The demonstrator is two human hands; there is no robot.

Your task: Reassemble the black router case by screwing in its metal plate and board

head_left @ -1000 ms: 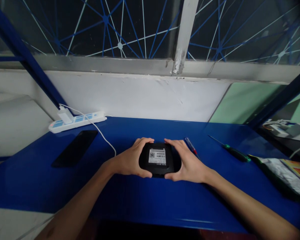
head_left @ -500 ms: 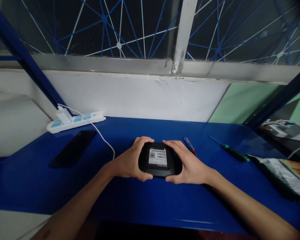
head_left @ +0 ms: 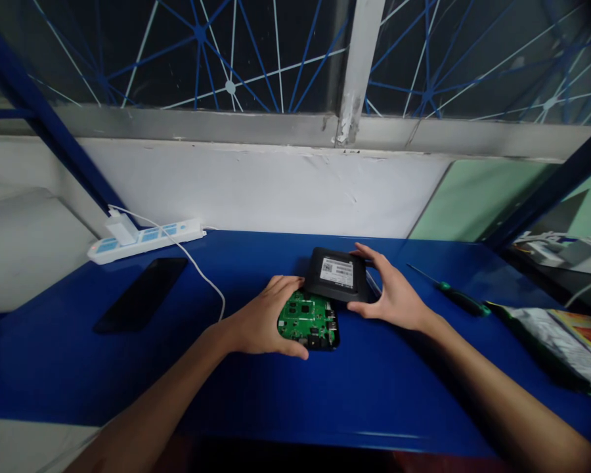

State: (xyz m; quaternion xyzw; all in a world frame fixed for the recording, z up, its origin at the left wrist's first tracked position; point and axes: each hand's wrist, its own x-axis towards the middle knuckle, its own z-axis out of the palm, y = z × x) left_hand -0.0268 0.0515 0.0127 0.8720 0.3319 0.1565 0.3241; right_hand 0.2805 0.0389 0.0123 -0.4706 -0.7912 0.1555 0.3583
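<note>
My right hand [head_left: 391,289] grips a black plastic cover [head_left: 342,289] by its right side, thumb at the front edge and fingers at the back. A white label with a square code faces up on it. The cover is lifted and tilted, partly over the black case's other half. In that half lies a green circuit board [head_left: 308,322] with chips, and metal ports along its right edge. My left hand [head_left: 266,318] is wrapped around the left side of this half, thumb in front. The board's left edge is hidden by that hand.
On the blue table [head_left: 295,401], a black phone [head_left: 140,295] and a white power strip [head_left: 148,240] with a plugged-in charger and cable lie left. A green-handled screwdriver [head_left: 460,299] and a silvery plastic bag [head_left: 556,341] lie right. Behind the cover, a pen-like tool is mostly hidden.
My right hand has lifted the labelled cover off and moved it up and to the right, exposing the green board. My left hand has stayed at the case's left side.
</note>
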